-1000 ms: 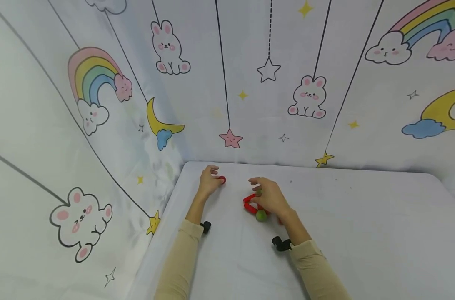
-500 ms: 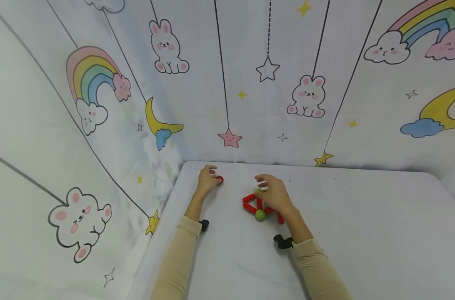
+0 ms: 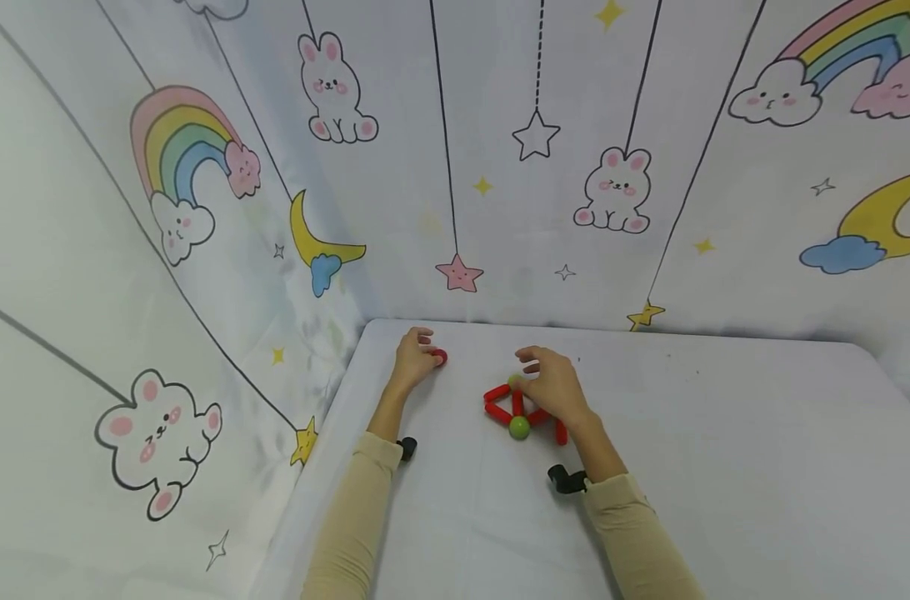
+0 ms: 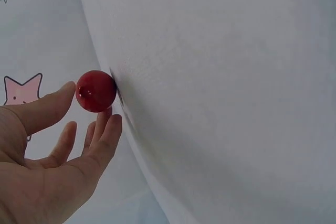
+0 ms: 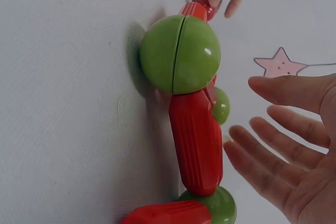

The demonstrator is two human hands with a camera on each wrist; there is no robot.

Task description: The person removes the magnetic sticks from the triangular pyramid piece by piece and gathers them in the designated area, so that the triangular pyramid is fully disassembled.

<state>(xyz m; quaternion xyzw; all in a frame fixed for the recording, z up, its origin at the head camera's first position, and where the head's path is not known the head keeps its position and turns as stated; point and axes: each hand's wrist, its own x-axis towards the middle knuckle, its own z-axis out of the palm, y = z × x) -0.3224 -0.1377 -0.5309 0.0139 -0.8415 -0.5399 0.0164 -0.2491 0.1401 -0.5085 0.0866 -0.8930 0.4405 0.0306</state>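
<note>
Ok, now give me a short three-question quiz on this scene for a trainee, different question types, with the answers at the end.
1. Multiple choice: what colour is the ball nearest the left hand? A) green B) red C) yellow

2. True or false: in the head view, that ball is apart from the red rods.

3. Fill in the blank: in the head view, the hand nearer the green balls is the person's ____ one.

Key:
1. B, red.
2. True; bare white table shows between them.
3. Right; the right hand is beside them, while the other is off by the single ball.
</note>
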